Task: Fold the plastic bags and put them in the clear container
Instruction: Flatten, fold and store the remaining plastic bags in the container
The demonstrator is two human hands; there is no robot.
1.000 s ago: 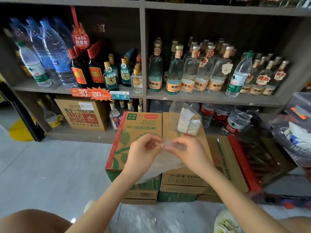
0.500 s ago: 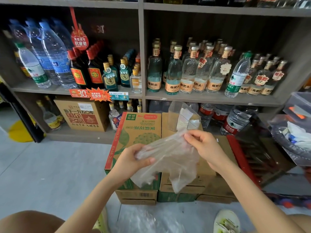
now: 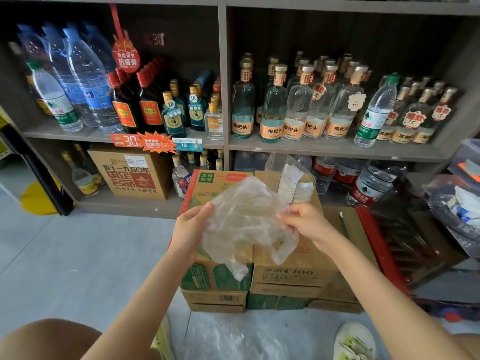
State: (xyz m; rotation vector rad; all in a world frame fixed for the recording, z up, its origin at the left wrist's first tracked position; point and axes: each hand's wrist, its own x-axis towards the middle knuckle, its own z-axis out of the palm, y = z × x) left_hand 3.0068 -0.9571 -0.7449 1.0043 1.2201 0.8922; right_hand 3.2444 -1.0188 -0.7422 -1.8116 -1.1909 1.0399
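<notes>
A crumpled clear plastic bag [image 3: 244, 219] hangs spread between both hands. The left hand [image 3: 188, 235] grips its left edge and the right hand [image 3: 305, 222] pinches its right edge. The clear container [image 3: 283, 175] stands just behind.

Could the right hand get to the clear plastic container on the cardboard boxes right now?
Probably yes: the clear plastic container stands just beyond the right hand, nothing between them, though that hand pinches the crumpled clear plastic bag.

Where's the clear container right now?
Head view, just right of centre: the clear container sits on the cardboard boxes, behind the plastic bag being held up.
</notes>
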